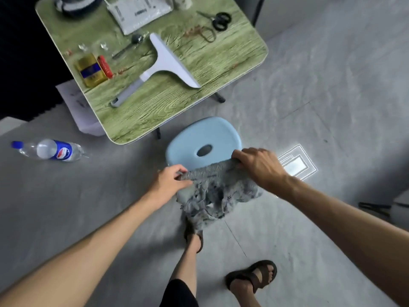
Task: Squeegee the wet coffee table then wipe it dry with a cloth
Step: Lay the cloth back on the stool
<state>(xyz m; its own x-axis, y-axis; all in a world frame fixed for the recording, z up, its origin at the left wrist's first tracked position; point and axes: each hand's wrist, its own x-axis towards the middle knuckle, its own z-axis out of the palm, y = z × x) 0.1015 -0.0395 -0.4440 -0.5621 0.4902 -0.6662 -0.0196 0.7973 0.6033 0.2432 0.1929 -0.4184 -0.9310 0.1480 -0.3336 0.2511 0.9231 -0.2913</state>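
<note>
- Cloth [219, 191]: a grey, patterned, crumpled piece, held up in the air over the near edge of a pale blue stool [203, 138]. Its lower folds hang down in front of the stool.
- Left hand [170, 182]: pinches the cloth's upper left corner between thumb and curled fingers.
- Right hand [256, 167]: its fingers are curled over the cloth's upper right edge, gripping it. The two hands are apart, and the top hem is stretched between them.
- Counter [221, 63]: a low green one with a wood-grain print, beyond the stool and well apart from the cloth. Whether its surface is wet cannot be told.
- Squeegee [168, 60]: white, lying flat near the middle of the counter with its handle pointing toward the near left corner. Neither hand touches it.
- Also on the counter: black-handled scissors [219, 21] toward the far right, a gold packet [91, 69] with a red lighter [105, 67] just beside it on the left, and a white plastic bag [137, 12] at the far edge.
- Floor [309, 85]: grey. A plastic bottle [51, 150] with a blue cap lies on its side to the left of the stool.
- The person's sandalled foot [252, 278] is planted on the floor below the cloth.
</note>
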